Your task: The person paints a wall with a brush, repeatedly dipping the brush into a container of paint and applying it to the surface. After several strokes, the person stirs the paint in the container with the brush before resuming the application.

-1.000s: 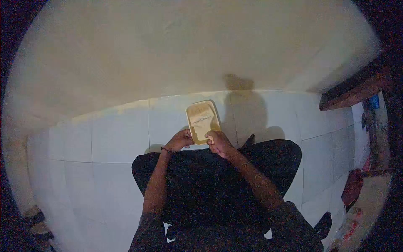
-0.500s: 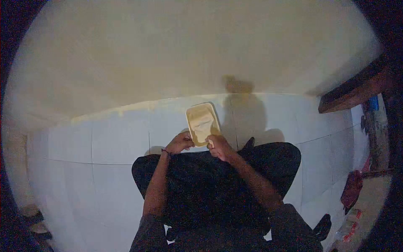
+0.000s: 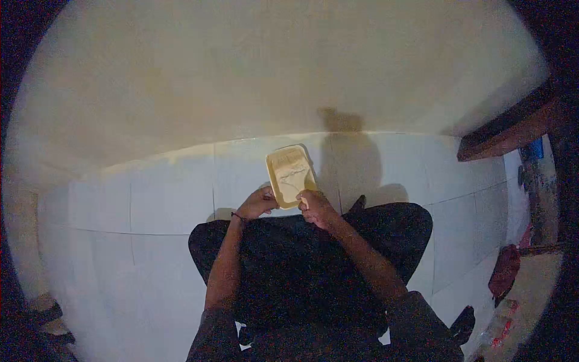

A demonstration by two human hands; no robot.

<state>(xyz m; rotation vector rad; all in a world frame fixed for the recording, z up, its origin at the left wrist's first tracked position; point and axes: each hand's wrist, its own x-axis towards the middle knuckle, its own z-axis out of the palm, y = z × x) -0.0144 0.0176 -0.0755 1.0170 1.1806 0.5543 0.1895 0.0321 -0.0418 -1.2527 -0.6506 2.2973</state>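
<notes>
A shallow yellowish tray with rounded corners sits on the tiled floor before my crossed legs. A pale, smooth-looking layer covers part of its inside. At the tray's near left edge, my left hand is closed with its fingertips gripping the rim. My right hand is wrapped round the handle of a pale flat tool, which widens away from my fingers and lies in the tray. Whether it is a brush or a scraper is unclear in this dim light.
A plain wall rises just beyond the tray. To the right a dark wooden piece of furniture juts out, with a dark red cloth below. Dark items lie at the lower left. My dark-clothed legs flank the work.
The flat tool has shifted slightly inside the tray, and the pale layer's surface marks look different. The left hand has stayed at the rim.
</notes>
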